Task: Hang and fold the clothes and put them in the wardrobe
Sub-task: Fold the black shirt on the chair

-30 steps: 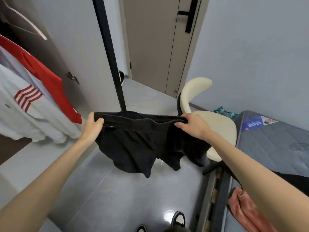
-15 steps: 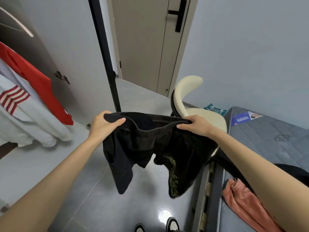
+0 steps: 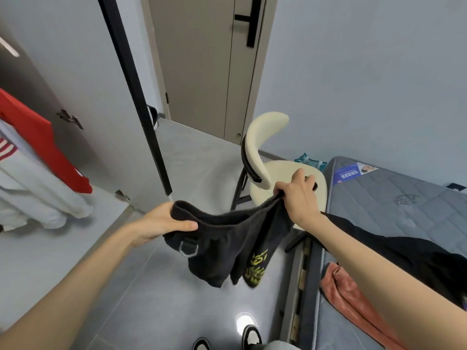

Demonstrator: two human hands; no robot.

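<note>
Fingers [image 3: 308,181] of the right hand [image 3: 299,198] closed tight over a bunched end of the waistband of the black shorts [image 3: 222,248]. Back of the hand toward the camera, wrist bent downward, forearm reaching in from the lower right across the edge of the mattress [image 3: 394,213].

Left hand [image 3: 161,223] lower and nearer, gripping the other end of the same waistband. Thumb [image 3: 188,226] laid flat along the front of the band, remaining fingers hidden behind the cloth. Forearm stretched in from the lower left corner, palm turned inward.

Shorts held in the air between the two hands, above the grey floor tiles [image 3: 156,299] and in front of the cream chair [image 3: 267,145]. Waistband sagging in a shallow curve, higher at the right end. Legs hanging down and gathered together, with a metal ring [image 3: 188,249] on a strap just below the left hand and a yellow print [image 3: 255,267] on the leg under the right wrist.

Hanging at the left edge, a red and white shirt [image 3: 38,147], beside the open wardrobe door [image 3: 83,72] with its hinges. Just right of that, a black pole [image 3: 134,97] slanting down to the floor, and behind it a closed beige door [image 3: 197,59] with a black handle [image 3: 250,21].

Chair just beside the mattress. On the mattress, a black garment [image 3: 409,256] partly under the right forearm and a salmon-pink garment [image 3: 353,301] near the edge. At the bottom of the view, the toes of black-and-white shoes [image 3: 250,334].
</note>
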